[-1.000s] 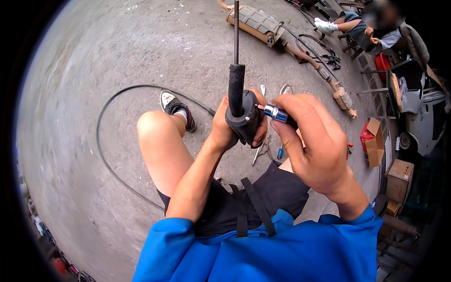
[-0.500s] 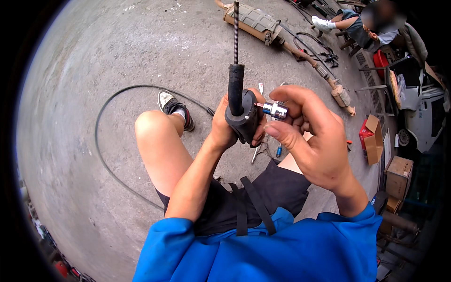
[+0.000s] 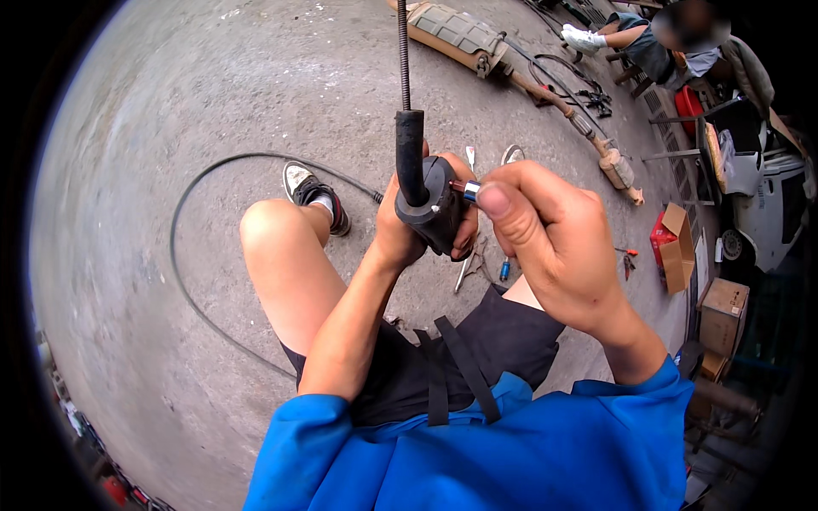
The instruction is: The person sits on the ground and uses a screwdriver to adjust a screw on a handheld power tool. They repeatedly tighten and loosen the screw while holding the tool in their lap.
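Observation:
My left hand [image 3: 394, 232] is wrapped round a black handle-like housing [image 3: 436, 196], held upright over my lap. A short black rubber sleeve [image 3: 410, 157] rises from its top, and a thin coiled metal shaft [image 3: 404, 64] sticks up out of that. A dark cable runs from the far side of my left hand. Between thumb and index finger, my right hand [image 3: 567, 255] pinches a small chrome socket [image 3: 471, 192] with a bit [image 3: 458, 185] in it. The bit's tip is at the housing's right side; whether it sits in a screw I cannot tell.
The cable [image 3: 174, 221] loops across the concrete floor on the left. A blue-handled tool [image 3: 504, 270] and a silver rod [image 3: 463, 274] lie between my legs. An exhaust pipe with muffler [image 3: 452, 36] lies ahead. Right are an opened carton [image 3: 677, 255] and a seated person [image 3: 635, 51].
My right fingers, loosely spread round the socket before, have closed on it and cover most of it. The housing and both hands have shifted slightly left.

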Motion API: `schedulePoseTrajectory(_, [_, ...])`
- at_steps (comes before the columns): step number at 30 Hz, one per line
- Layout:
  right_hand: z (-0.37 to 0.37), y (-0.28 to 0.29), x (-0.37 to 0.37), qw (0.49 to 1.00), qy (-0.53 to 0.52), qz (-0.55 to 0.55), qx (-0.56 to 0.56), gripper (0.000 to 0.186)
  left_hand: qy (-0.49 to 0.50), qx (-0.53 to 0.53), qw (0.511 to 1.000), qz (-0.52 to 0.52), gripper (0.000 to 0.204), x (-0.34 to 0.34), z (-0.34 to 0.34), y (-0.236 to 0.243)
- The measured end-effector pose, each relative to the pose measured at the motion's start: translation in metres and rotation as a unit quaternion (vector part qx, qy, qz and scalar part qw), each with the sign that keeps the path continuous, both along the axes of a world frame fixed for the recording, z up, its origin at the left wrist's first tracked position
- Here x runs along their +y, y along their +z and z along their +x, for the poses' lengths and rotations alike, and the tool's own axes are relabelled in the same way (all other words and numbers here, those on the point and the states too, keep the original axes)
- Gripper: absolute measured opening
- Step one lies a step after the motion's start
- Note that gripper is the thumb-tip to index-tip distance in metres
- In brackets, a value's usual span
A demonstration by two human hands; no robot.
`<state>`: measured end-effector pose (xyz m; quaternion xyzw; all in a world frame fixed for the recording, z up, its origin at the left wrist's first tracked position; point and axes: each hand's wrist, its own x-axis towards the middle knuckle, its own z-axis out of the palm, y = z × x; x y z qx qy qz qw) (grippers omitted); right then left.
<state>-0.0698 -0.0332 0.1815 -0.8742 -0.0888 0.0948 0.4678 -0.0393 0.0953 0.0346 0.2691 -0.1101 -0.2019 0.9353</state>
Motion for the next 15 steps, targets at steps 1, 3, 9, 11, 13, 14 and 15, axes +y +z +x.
schedulePoseTrajectory(1, [-0.002,-0.001,0.001,0.998,0.014,-0.003,-0.056,0.019,0.013,0.003,1.0,0.01,0.063,-0.001,0.001,-0.002])
schedulePoseTrajectory(3, [-0.002,-0.008,0.0,0.98,0.061,-0.035,-0.185,0.021,0.035,-0.018,0.998,0.038,0.061,0.001,0.001,-0.002])
schedulePoseTrajectory(9, [-0.001,-0.015,-0.009,0.933,0.107,-0.137,-0.315,0.022,0.02,-0.054,0.997,0.059,0.065,0.003,-0.001,0.003])
schedulePoseTrajectory(11, [-0.005,-0.012,-0.005,0.968,0.077,-0.083,-0.222,0.016,0.032,-0.076,0.994,0.066,0.069,0.003,-0.003,-0.001])
schedulePoseTrajectory(13, [-0.007,-0.01,-0.003,0.996,0.035,-0.012,-0.08,0.023,0.029,-0.072,0.995,0.063,0.073,0.002,-0.004,-0.002])
schedulePoseTrajectory(14, [-0.006,-0.008,-0.003,0.999,0.007,0.032,0.015,0.028,0.019,-0.056,0.997,0.057,0.074,0.002,-0.005,-0.002])
schedulePoseTrajectory(15, [-0.006,-0.006,-0.003,0.996,-0.001,0.061,0.072,0.033,0.009,-0.041,0.998,0.05,0.076,0.001,-0.006,-0.002])
